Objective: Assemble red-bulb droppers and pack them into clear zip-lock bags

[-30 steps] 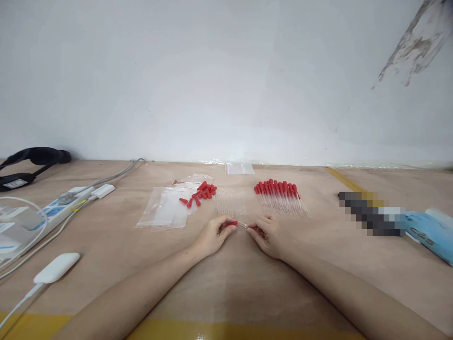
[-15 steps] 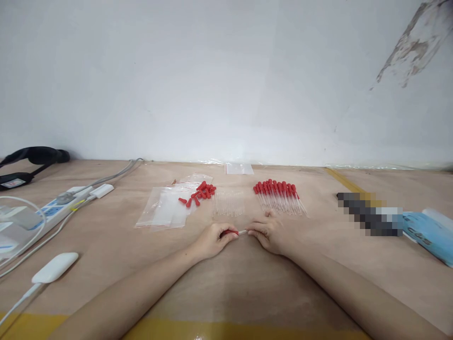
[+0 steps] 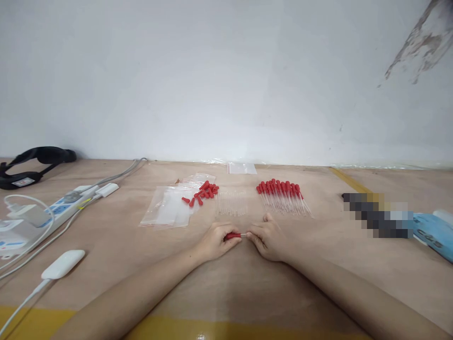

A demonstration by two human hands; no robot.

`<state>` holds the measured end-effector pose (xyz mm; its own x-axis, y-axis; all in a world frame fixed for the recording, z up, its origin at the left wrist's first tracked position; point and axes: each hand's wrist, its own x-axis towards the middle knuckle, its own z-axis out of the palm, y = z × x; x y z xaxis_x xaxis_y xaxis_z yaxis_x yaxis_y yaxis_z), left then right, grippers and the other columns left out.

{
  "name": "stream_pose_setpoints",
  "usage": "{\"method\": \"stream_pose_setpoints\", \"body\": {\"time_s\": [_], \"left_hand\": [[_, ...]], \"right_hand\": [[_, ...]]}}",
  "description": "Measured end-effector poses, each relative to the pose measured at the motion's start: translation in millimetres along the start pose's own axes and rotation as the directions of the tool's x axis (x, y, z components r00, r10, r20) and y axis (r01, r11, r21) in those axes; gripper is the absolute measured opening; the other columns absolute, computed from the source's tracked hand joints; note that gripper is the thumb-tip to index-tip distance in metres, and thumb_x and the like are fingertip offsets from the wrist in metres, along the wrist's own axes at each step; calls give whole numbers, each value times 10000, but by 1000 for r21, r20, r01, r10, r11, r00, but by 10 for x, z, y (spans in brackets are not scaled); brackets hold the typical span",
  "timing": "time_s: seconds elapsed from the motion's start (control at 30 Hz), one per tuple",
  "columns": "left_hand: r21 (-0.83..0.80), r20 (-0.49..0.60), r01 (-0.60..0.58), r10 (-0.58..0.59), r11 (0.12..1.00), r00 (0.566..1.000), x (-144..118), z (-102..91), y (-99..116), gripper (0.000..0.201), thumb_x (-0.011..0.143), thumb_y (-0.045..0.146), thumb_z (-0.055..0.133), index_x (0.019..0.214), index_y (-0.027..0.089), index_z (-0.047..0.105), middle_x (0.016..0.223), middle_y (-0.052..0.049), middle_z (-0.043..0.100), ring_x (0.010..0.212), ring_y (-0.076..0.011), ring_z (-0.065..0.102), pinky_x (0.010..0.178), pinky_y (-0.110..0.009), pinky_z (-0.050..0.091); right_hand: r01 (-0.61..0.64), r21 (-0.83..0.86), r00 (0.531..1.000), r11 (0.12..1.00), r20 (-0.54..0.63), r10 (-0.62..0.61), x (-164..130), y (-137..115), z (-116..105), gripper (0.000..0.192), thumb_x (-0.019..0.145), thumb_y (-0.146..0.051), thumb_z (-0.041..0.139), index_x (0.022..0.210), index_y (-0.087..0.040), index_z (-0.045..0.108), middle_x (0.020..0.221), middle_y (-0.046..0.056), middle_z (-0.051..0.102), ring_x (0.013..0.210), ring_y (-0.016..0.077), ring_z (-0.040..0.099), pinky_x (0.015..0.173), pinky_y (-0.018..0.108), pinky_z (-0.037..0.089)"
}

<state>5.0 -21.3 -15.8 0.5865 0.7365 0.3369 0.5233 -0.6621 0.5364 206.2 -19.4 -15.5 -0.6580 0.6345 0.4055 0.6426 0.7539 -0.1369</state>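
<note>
Low over the table's middle, my left hand (image 3: 218,242) is closed around a red rubber dropper bulb (image 3: 233,235). A short pale length of glass tube (image 3: 243,235) shows between that bulb and my right hand (image 3: 268,238), whose fingers pinch the tube; the rest of it is hidden. Loose red bulbs (image 3: 205,190) lie in a heap beyond my left hand. Beside them is a row of clear glass tubes (image 3: 230,203). Beyond my right hand, several droppers with red bulbs (image 3: 283,196) lie side by side, bulbs toward the wall.
Clear plastic bags (image 3: 164,208) lie left of the bulbs, and another small bag (image 3: 242,168) lies by the wall. At left are a power strip (image 3: 58,211) with cables, a white device (image 3: 63,263) and a black strap (image 3: 44,155). A blue packet (image 3: 433,231) lies at right.
My right hand has moved closer to my left hand, and less of the tube shows between them. The whole view has shifted slightly.
</note>
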Motion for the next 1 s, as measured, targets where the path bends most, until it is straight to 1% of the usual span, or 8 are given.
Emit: {"method": "stream_pose_setpoints", "body": {"time_s": [0.23,0.33,0.43,0.47,0.57,0.67,0.8,1.0], "left_hand": [[42,-29,-54,55,998,998,57,-72,14,135,822,237,491,840,161,601,746,-24,610,687,-132,548,633,-228,421],[90,-59,-57,63,994,996,96,-211,-14,195,808,309,522,944,188,590,888,-39,607,811,-155,558,712,-250,435],[187,-163,55,-24,981,986,140,-442,-171,410,738,422,585,1085,209,534,1082,-67,541,976,-209,514,801,-297,425],[212,-210,119,-74,970,975,154,-531,-254,382,762,418,550,1077,201,535,1071,-71,540,979,-212,510,818,-308,417],[300,-334,380,-277,875,901,172,-787,-544,234,809,346,460,903,176,591,898,-67,566,897,-215,527,807,-329,409],[373,-389,535,-396,758,832,143,-953,-790,199,777,294,484,888,180,604,944,-76,555,968,-240,507,858,-343,381],[373,-366,598,-479,709,798,85,-998,-966,265,759,322,508,958,179,608,992,-85,545,889,-216,558,842,-311,399],[333,-341,603,-503,725,794,69,-952,-1028,307,726,405,537,912,175,617,937,-73,547,762,-178,585,783,-281,423]], "right_hand": [[-126,150,986,981,130,107,102,-37,-42,295,876,-235,326,684,-161,537,634,15,598,569,105,469,669,279,278],[-218,269,963,938,216,162,148,10,-157,288,867,-293,346,699,-170,546,656,15,600,575,109,485,594,242,311],[-389,355,909,850,300,290,202,155,-282,315,852,-341,356,670,-175,553,629,12,606,556,115,512,531,224,320],[-457,355,882,816,299,364,230,220,-314,325,846,-348,359,651,-173,553,614,15,607,552,120,523,530,226,327],[-642,249,766,725,165,622,349,412,-352,316,810,-360,407,601,-173,552,639,40,626,599,151,561,552,244,342],[-742,50,668,669,-30,744,502,538,-284,309,787,-385,434,609,-175,573,721,67,646,687,190,579,621,284,340],[-763,-189,638,618,-73,766,670,606,-97,314,809,-347,381,702,-166,614,745,86,650,738,224,587,744,363,298],[-759,-279,629,589,-76,774,727,630,41,327,808,-308,379,774,-99,628,755,153,645,729,263,596,807,424,222]]}}
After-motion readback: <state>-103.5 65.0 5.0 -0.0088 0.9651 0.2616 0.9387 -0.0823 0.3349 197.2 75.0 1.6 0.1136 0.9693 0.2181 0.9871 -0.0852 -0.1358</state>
